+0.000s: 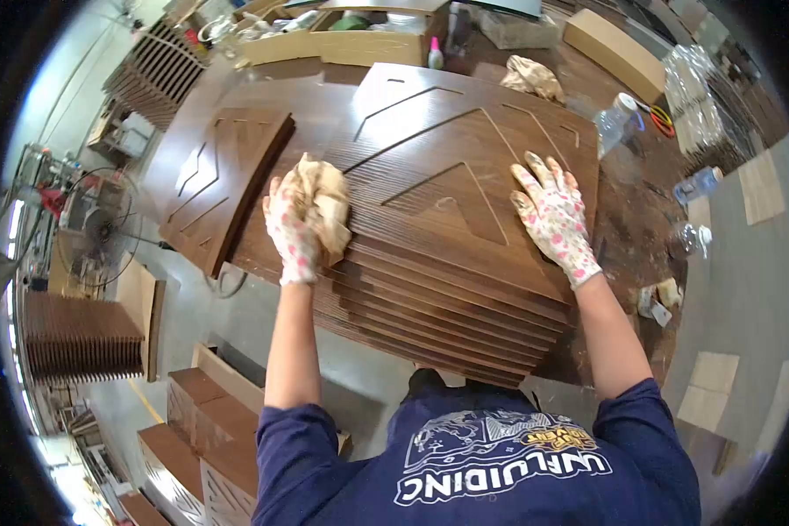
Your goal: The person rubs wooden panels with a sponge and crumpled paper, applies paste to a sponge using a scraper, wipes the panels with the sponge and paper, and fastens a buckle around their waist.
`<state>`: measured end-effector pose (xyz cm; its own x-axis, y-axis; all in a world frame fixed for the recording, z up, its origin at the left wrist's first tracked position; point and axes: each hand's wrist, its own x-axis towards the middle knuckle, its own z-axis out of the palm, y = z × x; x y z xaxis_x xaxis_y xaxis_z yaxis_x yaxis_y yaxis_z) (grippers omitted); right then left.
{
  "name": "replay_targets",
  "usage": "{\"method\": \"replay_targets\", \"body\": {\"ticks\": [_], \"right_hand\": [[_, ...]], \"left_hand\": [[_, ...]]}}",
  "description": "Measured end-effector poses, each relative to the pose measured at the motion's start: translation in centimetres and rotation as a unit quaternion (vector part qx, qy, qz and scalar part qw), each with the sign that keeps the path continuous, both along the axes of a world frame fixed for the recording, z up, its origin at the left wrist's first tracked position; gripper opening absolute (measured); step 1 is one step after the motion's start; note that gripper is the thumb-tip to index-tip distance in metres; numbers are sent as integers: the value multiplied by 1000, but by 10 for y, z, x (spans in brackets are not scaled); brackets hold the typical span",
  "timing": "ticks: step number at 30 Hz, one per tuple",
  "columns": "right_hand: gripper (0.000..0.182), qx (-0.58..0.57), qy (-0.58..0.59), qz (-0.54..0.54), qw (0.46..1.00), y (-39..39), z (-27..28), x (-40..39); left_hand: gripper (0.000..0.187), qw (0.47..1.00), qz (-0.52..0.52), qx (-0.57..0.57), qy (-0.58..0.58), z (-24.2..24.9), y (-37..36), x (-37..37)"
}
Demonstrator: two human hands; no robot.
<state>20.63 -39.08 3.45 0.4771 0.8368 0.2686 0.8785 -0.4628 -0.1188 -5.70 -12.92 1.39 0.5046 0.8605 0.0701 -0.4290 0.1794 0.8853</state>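
Note:
My left hand (291, 230), in a white glove with pink spots, grips a crumpled tan rag (329, 206) at the left edge of a stack of brown wooden panels. The top panel (447, 188) has angled grooves cut in its face. My right hand (552, 206), in a matching glove with brown-stained fingertips, lies spread flat on the right part of that panel. To the left of the rag is a smaller stack of grooved panels (228, 180).
Cardboard boxes (359, 46) of supplies stand at the back beside a pink-capped bottle (436, 54). Another rag (533, 77) lies behind the stack. Plastic bottles (618, 123) are at the right. A fan (105, 228) and more stacked panels (79, 333) stand at the left.

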Motion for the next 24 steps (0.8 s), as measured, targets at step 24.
{"method": "replay_targets", "body": {"ticks": [24], "right_hand": [[28, 298, 266, 128, 908, -15, -16, 25]], "left_hand": [[53, 627, -44, 645, 435, -62, -217, 15]]}}
